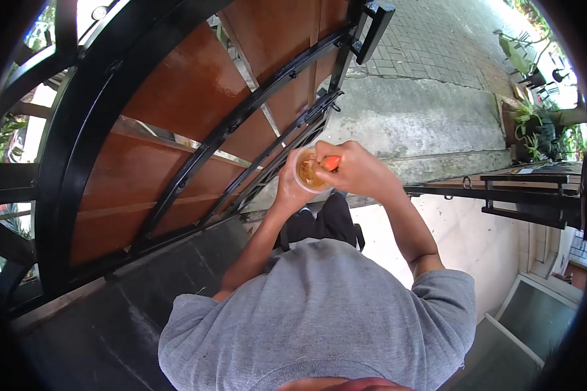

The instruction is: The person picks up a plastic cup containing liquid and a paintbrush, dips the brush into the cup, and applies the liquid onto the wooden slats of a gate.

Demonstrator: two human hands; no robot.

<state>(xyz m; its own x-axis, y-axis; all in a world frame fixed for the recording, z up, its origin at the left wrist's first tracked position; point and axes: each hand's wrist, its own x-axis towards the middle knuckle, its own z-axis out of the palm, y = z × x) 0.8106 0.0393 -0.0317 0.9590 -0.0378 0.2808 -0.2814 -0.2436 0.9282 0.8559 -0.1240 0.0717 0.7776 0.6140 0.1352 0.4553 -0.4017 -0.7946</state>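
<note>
My left hand (288, 184) is wrapped round a clear plastic cup (304, 186), holding it in front of my body. In the cup is an amber-brown content (306, 168) with pale strands showing in it. My right hand (357, 171) is closed on a small orange-red piece with a rounded end (331, 163). Its fingertips are right at the cup's rim, over the opening. The lower part of the orange-red piece is hidden by the fingers, and I cannot tell what kind of thing it is.
A black metal gate with brown panels (176, 85) stands open close on my left. Another black gate part (528, 202) is on the right. Ahead lie a concrete strip (417, 117) and a paved road (424, 39). Potted plants (531, 120) stand at the far right.
</note>
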